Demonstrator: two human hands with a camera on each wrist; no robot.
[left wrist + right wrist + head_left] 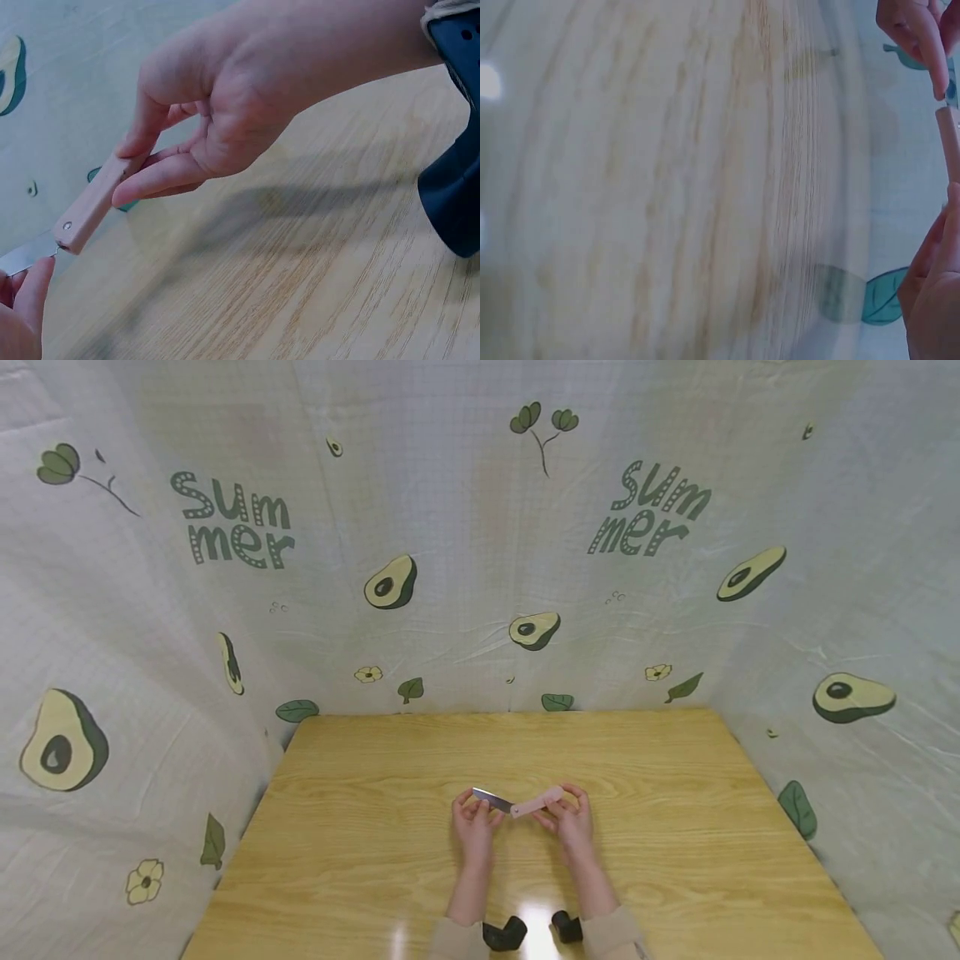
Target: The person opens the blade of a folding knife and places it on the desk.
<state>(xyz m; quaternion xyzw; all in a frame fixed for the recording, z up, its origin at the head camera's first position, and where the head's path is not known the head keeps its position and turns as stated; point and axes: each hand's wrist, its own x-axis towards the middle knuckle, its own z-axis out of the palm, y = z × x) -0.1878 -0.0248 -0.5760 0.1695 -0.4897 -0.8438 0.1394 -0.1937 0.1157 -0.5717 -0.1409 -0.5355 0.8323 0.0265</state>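
A folding knife with a pink handle [534,803] and a shiny metal blade [492,800] is held up above the table, its two parts forming a wide V. My left hand [474,823] pinches the blade between thumb and fingers. At the other side my right hand [572,823] grips the handle near its far end. The left wrist view shows the pivot rivet on the handle [91,204], with the blade [34,250] swung out from it. Only part of the handle [949,142] appears at the right edge of the right wrist view.
Beneath the hands lies a light wood-grain table [360,827]. A pale cloth [450,510] printed with avocados, leaves and lettering hangs along its back and sides. Black wrist devices [506,934] sit by both sleeves, and light reflects off the tabletop between them.
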